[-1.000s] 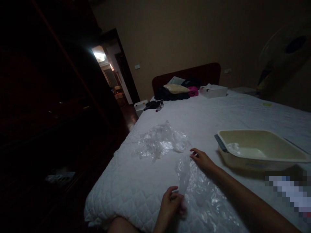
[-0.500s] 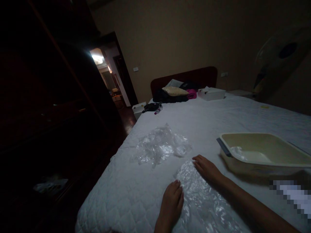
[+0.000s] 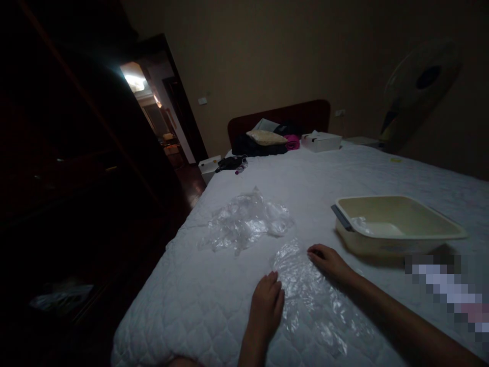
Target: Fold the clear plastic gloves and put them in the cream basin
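Observation:
A crinkled, clear plastic bag [image 3: 305, 293] lies spread on the white quilted bed between my two hands. My left hand [image 3: 267, 300] rests at its left edge, palm down with the fingers stretched out. By the upper right edge of the plastic is my right hand [image 3: 330, 261], its fingers loosely bent and apart from the thumb. Neither hand shows anything gripped in it. Farther up the bed sits a second loose heap of clear plastic [image 3: 250, 220].
A cream plastic tub [image 3: 401, 244] with a grey handle stands to the right, some clear plastic inside. Toward the headboard [image 3: 282, 120] are a pillow [image 3: 265, 137], dark cloth and a white box [image 3: 321, 142]. A fan [image 3: 424, 76] stands at the far right.
My right hand has drawn slightly back from the plastic, and its fingers are more bent. The left hand stays flat beside the bag. The camera view has shifted a little.

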The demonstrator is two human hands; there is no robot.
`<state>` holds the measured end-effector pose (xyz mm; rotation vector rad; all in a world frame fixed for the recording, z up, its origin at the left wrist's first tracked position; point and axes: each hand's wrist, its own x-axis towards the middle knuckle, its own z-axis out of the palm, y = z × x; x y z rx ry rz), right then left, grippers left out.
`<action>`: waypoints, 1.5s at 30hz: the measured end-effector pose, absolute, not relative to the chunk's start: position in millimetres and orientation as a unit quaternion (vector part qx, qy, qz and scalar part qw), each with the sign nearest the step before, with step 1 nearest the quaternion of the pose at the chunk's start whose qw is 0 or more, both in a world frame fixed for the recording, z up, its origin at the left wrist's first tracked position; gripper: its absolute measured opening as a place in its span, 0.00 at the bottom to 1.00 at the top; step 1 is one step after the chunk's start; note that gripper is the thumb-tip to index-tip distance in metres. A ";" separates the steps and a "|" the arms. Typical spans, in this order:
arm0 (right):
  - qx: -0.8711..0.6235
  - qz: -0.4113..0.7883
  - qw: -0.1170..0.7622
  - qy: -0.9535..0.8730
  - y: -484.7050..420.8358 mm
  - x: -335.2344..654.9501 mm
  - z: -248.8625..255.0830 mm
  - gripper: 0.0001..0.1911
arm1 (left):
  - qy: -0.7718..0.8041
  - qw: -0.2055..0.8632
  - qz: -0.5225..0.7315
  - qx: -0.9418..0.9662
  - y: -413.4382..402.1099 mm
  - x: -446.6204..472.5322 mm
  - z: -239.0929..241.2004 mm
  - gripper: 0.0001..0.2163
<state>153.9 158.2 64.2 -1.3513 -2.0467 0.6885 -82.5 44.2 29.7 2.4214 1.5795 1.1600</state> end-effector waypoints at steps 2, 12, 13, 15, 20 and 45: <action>-0.513 0.242 0.303 -0.766 147.2 152.4 71.9 0.15 | 0.513 0.036 0.383 0.767 42.8 -82.9 33.2 0.14; -0.333 0.105 0.220 -0.911 60.4 102.5 77.1 0.12 | 0.474 0.078 0.410 0.775 20.3 -102.4 33.0 0.15; -0.333 0.087 0.215 -0.914 56.4 98.8 73.7 0.12 | 0.470 0.082 0.409 0.778 19.1 -102.5 32.5 0.14; -0.332 0.067 0.211 -0.917 51.0 94.9 68.2 0.12 | 0.464 0.084 0.411 0.780 18.4 -101.5 32.4 0.14; -0.329 0.094 0.211 -0.916 44.2 100.0 64.5 0.11 | 0.453 0.079 0.417 0.784 20.9 -97.8 33.3 0.14; -0.357 0.182 0.233 -0.886 34.6 109.1 70.8 0.10 | 0.467 0.108 0.418 0.772 21.9 -91.9 40.3 0.07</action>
